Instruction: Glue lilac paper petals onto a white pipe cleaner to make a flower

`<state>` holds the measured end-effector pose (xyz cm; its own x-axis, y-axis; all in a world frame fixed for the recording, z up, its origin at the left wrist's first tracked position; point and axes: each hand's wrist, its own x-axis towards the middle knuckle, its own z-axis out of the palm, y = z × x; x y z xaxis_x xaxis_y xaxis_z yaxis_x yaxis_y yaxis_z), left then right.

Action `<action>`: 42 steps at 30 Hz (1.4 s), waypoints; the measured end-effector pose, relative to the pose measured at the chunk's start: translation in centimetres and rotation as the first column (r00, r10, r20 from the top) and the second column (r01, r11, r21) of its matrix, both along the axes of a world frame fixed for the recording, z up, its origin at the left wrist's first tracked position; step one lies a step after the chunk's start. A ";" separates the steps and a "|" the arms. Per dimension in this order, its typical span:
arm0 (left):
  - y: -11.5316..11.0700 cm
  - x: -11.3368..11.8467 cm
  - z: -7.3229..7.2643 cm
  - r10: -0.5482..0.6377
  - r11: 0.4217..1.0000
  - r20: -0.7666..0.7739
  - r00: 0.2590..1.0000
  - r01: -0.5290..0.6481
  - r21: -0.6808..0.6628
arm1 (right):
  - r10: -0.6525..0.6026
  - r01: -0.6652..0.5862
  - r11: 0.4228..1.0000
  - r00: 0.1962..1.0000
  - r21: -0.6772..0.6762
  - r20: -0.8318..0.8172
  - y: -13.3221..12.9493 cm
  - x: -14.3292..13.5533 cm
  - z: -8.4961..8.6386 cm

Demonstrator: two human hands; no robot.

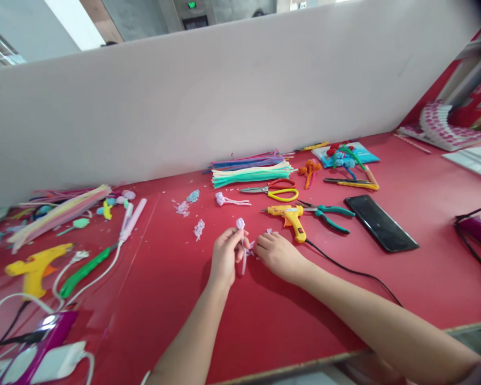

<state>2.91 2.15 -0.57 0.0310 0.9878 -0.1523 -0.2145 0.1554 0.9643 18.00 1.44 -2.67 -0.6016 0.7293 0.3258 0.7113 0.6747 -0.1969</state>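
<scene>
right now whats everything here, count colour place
table: one, red, foreground
partition: one, white, behind table
pipe cleaners: many, mixed, back and left
glue guns: two, yellow, left and right
stemmed buds: two, lilac, centre
scrap piles: three, blue/lilac, centre
scissors: one, red-yellow, back centre
pliers: one, teal, beside phone
phone: one, black, right
packet: one, blue-white, back right
orange bunch: one, orange, beside packet
power strip: one, purple, near left
corded wand: one, pink-white, left
other small items: uncounted, mixed, both sides
hands: two, bare, centre

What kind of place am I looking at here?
Probably a craft workspace, though I can't tell whether it's a workshop or a classroom. The red table holds bundled fuzzy stems, a yellow glue gun and scissors.
</scene>
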 end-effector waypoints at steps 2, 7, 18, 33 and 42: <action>0.0 0.0 0.0 -0.007 1.000 0.001 1.000 0.007 0.001 | -0.004 0.004 1.000 1.000 -0.001 -0.010 0.0 0.0 -0.2; -0.1 0.0 0.0 -0.017 1.000 -0.013 1.000 0.017 0.002 | -0.067 0.062 0.997 0.992 -0.046 -0.109 0.4 0.7 0.4; -0.6 0.9 -0.1 -0.203 0.977 -0.093 0.975 0.196 -0.080 | -0.256 0.062 0.950 0.715 -0.307 -0.650 0.9 2.8 2.5; -0.7 1.2 0.3 -0.277 0.953 -0.127 0.952 0.256 -0.160 | -0.225 -0.024 0.936 0.728 -0.351 -0.648 0.9 2.5 2.9; -0.9 1.4 0.4 -0.298 0.946 -0.112 0.948 0.277 -0.171 | -0.238 0.026 0.946 0.731 -0.323 -0.640 0.7 2.2 3.1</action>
